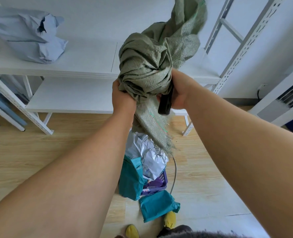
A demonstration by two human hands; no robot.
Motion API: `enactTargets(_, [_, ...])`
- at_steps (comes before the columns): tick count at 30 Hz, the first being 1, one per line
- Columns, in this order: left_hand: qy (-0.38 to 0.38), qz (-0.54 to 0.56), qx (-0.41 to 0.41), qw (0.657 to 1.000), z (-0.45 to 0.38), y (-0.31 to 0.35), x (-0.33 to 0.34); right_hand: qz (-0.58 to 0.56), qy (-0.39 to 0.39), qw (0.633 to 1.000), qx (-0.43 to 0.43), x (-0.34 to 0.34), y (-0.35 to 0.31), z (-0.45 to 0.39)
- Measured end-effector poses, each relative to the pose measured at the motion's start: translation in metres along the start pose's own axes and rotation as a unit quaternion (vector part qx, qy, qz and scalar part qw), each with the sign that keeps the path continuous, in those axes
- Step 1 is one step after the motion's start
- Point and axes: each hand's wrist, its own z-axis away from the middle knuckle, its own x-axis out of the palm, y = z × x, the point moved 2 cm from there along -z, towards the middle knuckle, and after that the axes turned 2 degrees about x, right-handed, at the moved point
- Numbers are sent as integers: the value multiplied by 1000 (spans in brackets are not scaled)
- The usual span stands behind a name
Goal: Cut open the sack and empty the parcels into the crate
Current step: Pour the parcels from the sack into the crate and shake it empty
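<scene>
A person holds a crumpled green woven sack [147, 66] aloft with both hands above a purple crate [157, 183] on a wood-look floor. The left hand [122, 96] has its fingers curled into the bunched fabric from below; the right hand [178, 90] grips the sack's other side while also pinning a black-handled cutter [165, 102] against it, the handle jutting down past the fingers. Whether any blade is exposed cannot be made out.

The sack's frayed, cut edge [159, 140] hangs straight below the fingers, trailing toward white and grey parcels [149, 160] heaped in the crate. A teal mailer [131, 177] leans over the crate's near wall, and a second teal mailer [157, 206] lies on the floor beside it, near the person's yellow slippers [170, 219].

The sack looks slack and likely near empty, so the step in hand appears to be the last shake-out. Doing it well would mean keeping the open mouth directly beneath the fingers and over the crate, shaking gently, and keeping the cutter angled away from the left hand. The stray mailer would then need lifting in.
</scene>
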Motion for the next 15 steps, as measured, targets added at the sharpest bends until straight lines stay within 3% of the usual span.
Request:
enactTargets(3, [-2,-43,-37,998,1,-2,4,33,24,997,59,-9,10,-5])
enactTargets(7, [-9,-31,-32,999,5,-4,3,23,-31,994,107,-7,19,-10])
enactTargets(12, [15,-38,-2,999,8,-9,6,13,-127,988,85,-6,22,-13])
enactTargets(15, [61,-158,33,985,17,-18,11,-46,-129,990,41,-21,23,-22])
